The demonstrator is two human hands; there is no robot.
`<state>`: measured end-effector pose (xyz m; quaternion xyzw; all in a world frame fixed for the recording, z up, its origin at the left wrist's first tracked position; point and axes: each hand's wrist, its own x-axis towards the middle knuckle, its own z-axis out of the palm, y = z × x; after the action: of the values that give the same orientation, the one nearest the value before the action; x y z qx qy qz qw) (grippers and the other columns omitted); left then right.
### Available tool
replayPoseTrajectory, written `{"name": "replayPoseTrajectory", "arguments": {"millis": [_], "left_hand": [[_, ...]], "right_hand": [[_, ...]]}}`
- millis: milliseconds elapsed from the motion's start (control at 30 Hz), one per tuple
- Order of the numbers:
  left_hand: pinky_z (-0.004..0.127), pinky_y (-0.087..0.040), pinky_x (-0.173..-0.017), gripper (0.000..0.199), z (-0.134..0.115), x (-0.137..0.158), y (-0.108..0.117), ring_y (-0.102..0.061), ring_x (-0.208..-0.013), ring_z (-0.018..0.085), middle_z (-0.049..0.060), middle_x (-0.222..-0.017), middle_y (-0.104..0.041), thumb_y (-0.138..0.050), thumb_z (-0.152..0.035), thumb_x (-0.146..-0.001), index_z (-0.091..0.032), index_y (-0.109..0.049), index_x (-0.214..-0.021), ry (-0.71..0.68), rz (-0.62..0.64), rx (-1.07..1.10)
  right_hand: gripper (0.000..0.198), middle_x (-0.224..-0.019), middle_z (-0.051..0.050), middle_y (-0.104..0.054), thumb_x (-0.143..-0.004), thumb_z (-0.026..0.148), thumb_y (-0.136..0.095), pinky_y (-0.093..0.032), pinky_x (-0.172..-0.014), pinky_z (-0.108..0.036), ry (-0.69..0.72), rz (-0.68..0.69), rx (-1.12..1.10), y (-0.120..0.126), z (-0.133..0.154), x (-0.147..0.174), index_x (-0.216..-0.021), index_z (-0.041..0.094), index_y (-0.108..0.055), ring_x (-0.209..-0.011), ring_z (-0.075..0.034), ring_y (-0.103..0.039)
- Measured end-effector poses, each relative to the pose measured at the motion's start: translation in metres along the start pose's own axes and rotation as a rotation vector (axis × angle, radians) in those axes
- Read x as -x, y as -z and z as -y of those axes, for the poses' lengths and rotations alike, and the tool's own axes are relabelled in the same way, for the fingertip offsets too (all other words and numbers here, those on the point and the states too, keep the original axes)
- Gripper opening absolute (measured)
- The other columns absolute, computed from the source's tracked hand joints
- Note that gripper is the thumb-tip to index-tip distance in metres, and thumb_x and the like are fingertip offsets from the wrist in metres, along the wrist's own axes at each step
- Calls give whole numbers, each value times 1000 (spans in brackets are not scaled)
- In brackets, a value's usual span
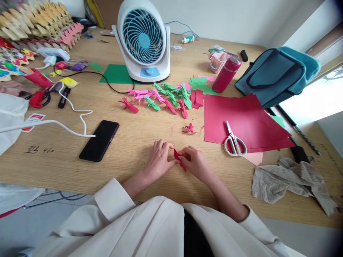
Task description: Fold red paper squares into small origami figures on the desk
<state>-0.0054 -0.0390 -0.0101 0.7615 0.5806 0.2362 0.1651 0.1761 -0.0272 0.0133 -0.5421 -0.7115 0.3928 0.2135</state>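
Observation:
A small piece of folded red paper [176, 154] is held between my two hands, low over the table's front. My left hand [160, 157] pinches its left side with thumb and fingers. From the other side, my right hand [195, 160] grips it, fingers bent, so part of the paper is hidden. Just beyond my hands sits a finished-looking red folded paper figure [189, 128]. Farther back, a cluster of pink, green and red folded paper figures [166, 95] lies on the wood.
White-handled scissors [235, 144] rest on red paper sheets [241, 114] at right. Left is a black phone [99, 141] with a white cable. Behind stand a fan [144, 41], a red bottle [227, 75] and a teal bag [278, 75]. A grey cloth [278, 178] lies front right.

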Motion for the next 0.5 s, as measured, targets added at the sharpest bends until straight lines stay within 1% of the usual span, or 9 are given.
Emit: {"name": "replayPoseTrajectory", "arguments": {"millis": [67, 133, 200, 233, 267, 333, 367, 500], "left_hand": [[40, -46, -90, 36, -2, -3, 3, -53, -102, 25, 7, -105, -57, -76, -26, -76, -18, -55, -103, -6, -29, 156], [34, -47, -86, 27, -6, -8, 8, -57, -95, 20, 4, -101, -61, -73, -22, -78, -18, -58, -100, 23, -11, 327], [29, -48, -76, 11, -11, -14, 12, -60, -83, 17, 2, -89, -65, -69, -23, -81, -18, -63, -89, 90, 78, 486], [27, -48, -72, 10, -13, -17, 14, -61, -77, 15, 1, -83, -66, -67, -26, -82, -17, -64, -86, 144, 126, 570], [26, -47, -68, 13, -14, -19, 15, -61, -72, 14, 1, -80, -67, -67, -29, -83, -16, -65, -83, 189, 160, 643], [24, -46, -64, 19, -17, -22, 16, -60, -68, 13, 1, -77, -68, -67, -34, -82, -15, -64, -80, 244, 188, 735], [23, -45, -62, 21, -17, -23, 17, -59, -66, 12, 0, -75, -68, -67, -35, -82, -15, -63, -79, 249, 188, 742], [21, -38, -53, 27, -20, -25, 18, -50, -55, 9, -4, -62, -60, -66, -40, -81, -16, -59, -72, 251, 208, 641]], "right_hand": [[9, -71, 0, -60, -84, 20, -59, -38, -58, -25, -5, -6, -151, 0, -4, -1, -78, 18, -65, -61, -11, -49], [12, -69, 0, -60, -86, 29, -60, -41, -57, -25, -16, 1, -374, -3, -9, -3, -81, 18, -63, -59, -12, -50], [21, -72, 0, -62, -84, 39, -64, -45, -60, -26, -8, -1, -594, -6, -12, -5, -83, 19, -61, -63, -13, -54], [25, -73, 0, -62, -82, 43, -67, -47, -62, -27, -4, -8, -672, -7, -13, -7, -83, 20, -60, -65, -13, -56], [28, -74, 0, -62, -80, 47, -69, -49, -64, -28, -4, -14, -729, -8, -13, -8, -83, 20, -59, -66, -14, -57], [33, -74, 0, -62, -77, 51, -72, -50, -65, -29, -12, -20, -788, -8, -12, -9, -82, 20, -59, -66, -14, -57], [34, -73, 0, -61, -77, 52, -72, -50, -65, -28, -16, -17, -797, -7, -11, -9, -82, 20, -59, -65, -13, -56], [33, -73, 0, -59, -81, 51, -69, -46, -66, -27, 10, -3, -759, -3, -11, -8, -81, 19, -61, -67, -13, -53]]}}
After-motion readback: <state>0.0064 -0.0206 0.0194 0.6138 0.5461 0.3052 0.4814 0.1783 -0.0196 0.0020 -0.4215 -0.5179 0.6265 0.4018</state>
